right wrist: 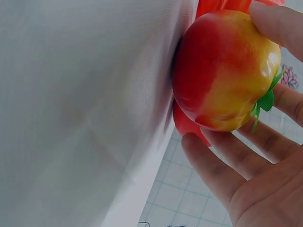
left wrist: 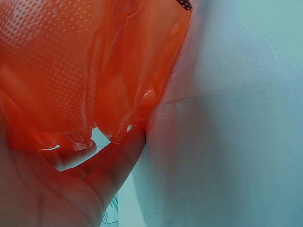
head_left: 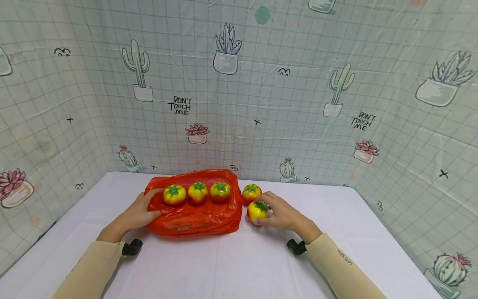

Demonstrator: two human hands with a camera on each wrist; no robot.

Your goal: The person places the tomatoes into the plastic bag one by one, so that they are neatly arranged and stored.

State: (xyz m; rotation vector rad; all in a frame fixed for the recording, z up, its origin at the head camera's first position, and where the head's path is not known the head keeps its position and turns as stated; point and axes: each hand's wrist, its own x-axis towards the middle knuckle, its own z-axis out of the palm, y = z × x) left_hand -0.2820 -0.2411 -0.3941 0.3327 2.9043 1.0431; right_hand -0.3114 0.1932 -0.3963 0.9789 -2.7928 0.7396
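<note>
**Holding a Red-and-Yellow Fruit Beside a Red Plastic Bag**

The held fruit is positioned between the thumb and the fingers of the right hand. It is located at the right side of the bag, just in front of a second fruit. The held fruit is gripped: the thumb is applied to one side, and the fingers are curved around the other, with gaps visible between them. The green leaves of the held fruit are faced upward. Whether the white table is touched by the held fruit cannot be determined.

The left hand is placed at the left edge of the bag. Its thumb and fingers are spread well apart, and the plastic is touched by them. Three fruits are arranged in a row on the red plastic; the leftmost is located nearest to the left hand.
</note>
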